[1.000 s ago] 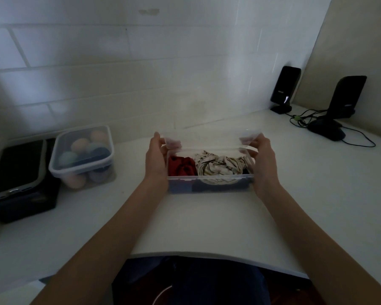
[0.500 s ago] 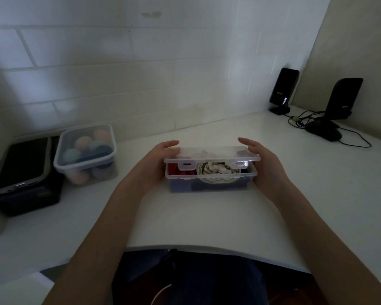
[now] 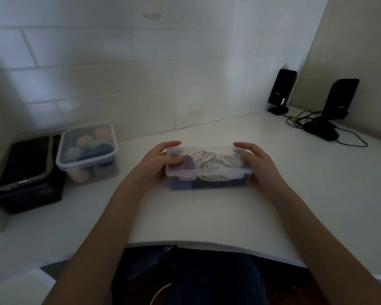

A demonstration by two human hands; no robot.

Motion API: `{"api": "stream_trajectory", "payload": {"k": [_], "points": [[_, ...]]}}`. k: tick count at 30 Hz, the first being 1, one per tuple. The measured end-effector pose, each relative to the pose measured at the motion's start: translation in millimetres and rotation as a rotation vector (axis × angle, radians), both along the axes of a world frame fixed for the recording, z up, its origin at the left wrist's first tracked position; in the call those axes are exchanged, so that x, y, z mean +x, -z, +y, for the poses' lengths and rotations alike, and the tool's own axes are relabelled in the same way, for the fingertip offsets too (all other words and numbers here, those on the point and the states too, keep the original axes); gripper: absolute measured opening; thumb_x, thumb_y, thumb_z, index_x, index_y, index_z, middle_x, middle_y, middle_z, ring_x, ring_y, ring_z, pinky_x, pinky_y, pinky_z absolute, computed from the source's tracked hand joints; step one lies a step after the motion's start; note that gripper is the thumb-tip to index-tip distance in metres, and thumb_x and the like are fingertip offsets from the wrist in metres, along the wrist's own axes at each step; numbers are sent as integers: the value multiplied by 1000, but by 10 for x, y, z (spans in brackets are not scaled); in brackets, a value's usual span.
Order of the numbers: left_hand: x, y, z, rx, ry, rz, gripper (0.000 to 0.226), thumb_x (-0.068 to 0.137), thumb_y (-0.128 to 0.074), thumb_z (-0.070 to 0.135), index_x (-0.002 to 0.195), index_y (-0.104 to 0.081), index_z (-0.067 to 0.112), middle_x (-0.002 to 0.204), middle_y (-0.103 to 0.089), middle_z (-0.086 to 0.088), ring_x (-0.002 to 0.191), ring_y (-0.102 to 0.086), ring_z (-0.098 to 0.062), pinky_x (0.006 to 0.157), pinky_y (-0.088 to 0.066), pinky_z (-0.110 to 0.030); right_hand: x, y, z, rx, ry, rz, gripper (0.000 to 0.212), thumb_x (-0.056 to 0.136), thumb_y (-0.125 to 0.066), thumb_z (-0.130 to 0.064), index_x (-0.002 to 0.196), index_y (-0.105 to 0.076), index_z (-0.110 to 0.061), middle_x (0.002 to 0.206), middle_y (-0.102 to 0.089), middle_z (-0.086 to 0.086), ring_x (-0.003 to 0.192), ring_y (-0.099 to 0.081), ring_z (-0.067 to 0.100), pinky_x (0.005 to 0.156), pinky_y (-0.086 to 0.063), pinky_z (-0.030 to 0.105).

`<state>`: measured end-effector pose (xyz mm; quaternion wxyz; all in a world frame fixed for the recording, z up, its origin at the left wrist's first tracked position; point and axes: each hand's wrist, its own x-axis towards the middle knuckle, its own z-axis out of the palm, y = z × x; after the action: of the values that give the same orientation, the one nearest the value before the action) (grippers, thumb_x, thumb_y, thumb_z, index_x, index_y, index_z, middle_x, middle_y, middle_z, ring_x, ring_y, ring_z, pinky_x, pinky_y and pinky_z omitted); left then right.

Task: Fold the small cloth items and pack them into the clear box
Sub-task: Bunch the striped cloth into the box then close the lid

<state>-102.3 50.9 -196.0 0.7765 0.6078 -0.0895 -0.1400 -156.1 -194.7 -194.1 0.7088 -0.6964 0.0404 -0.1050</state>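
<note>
The clear box point(image 3: 209, 170) is resting on the white surface point(image 3: 207, 216) directly in front of the person, with its lid point(image 3: 207, 158) lying across the top and the folded cloth items point(image 3: 209, 161) showing through the plastic: a reddish piece at the left, a pale striped one in the middle, dark ones beneath. The left hand point(image 3: 156, 166) is curling around the box's left end, thumb pressing on the lid; the right hand point(image 3: 257, 166) is cupping the right end, fingers arching over the lid's corner. The box is probably light and rigid but smooth-walled, so it is best taken by its two short ends or under the rim. The front latch tab point(image 3: 187, 176) is likely needing a firm press. The cloth inside is soft and springy, possibly pushing the lid upward.
</note>
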Motion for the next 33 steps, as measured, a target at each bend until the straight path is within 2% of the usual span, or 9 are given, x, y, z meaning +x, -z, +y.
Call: {"api": "stream_trajectory", "payload": {"k": [6, 9, 12, 14, 17, 19, 23, 30, 33], "points": [[-30, 16, 34, 88, -21, -108, 39, 76, -65, -3, 106, -62, 22, 102, -68, -8, 85, -69, -17, 69, -57, -26, -33, 26, -8, -51, -27, -63, 23, 95, -45, -9, 105, -64, -17, 93, -69, 4, 87, -67, 21, 75, -57, 33], [-87, 35, 19, 207, -99, -191, 32, 79, -67, 5, 103, -64, 26, 112, -65, -11, 99, -64, -24, 80, -56, -31, -49, 55, 32, -197, 127, -104, 23, 93, -46, -7, 99, -65, -18, 110, -67, 7, 100, -64, 21, 86, -53, 39], [-211, 28, -27, 501, -443, -586, 16, 82, -66, 12, 91, -69, 24, 112, -65, 2, 108, -58, -17, 92, -45, -23, -93, 58, 103, -482, 333, -328, 21, 90, -48, -6, 98, -64, -18, 129, -58, -1, 115, -54, 7, 99, -42, 26], [-282, 24, -45, 652, -551, -877, 14, 84, -62, 18, 94, -70, 18, 110, -66, 2, 113, -55, -13, 100, -37, -24, -117, 55, 129, -680, 293, -443, 18, 91, -52, -14, 105, -61, -22, 128, -60, -3, 113, -55, 4, 102, -38, 28], [-371, 30, -83, 897, -301, -1026, 40, 83, -55, 38, 118, -62, 20, 129, -59, 0, 127, -42, -7, 112, -20, -27, -166, 73, 170, -1006, 178, -420, 35, 91, -41, -43, 124, -51, -35, 134, -56, -9, 124, -45, 3, 106, -21, 30], [-391, 56, -113, 1087, -194, -1118, 55, 83, -53, 48, 132, -49, 23, 141, -49, -2, 133, -38, -12, 112, -19, -28, -189, 92, 172, -1222, 150, -382, 46, 90, -30, -55, 130, -45, -40, 140, -49, -13, 135, -36, 8, 113, -12, 40], [-400, 40, -133, 1205, -174, -1143, 49, 86, -53, 44, 130, -51, 23, 136, -53, -7, 129, -46, -28, 105, -35, -39, -187, 72, 158, -1433, 130, -351, 45, 90, -33, -56, 131, -46, -41, 140, -50, -12, 135, -38, 13, 115, -1, 54], [-413, 54, -221, 1368, -345, -1125, 39, 87, -60, 28, 125, -58, 19, 127, -60, -17, 117, -55, -38, 98, -42, -45, 34, 118, 347, -1430, 34, -351, 42, 98, -38, -26, 140, -39, -27, 149, -39, 1, 140, -30, 25, 113, -14, 35], [-372, 63, -241, 1556, -319, -1036, 55, 92, -42, 15, 143, -29, 28, 144, -39, -24, 131, -37, -45, 110, -24, -46, 199, 132, 448, -1427, 7, -345, 45, 98, -37, -21, 142, -33, -29, 151, -34, -1, 142, -24, 22, 116, -1, 40]]}}
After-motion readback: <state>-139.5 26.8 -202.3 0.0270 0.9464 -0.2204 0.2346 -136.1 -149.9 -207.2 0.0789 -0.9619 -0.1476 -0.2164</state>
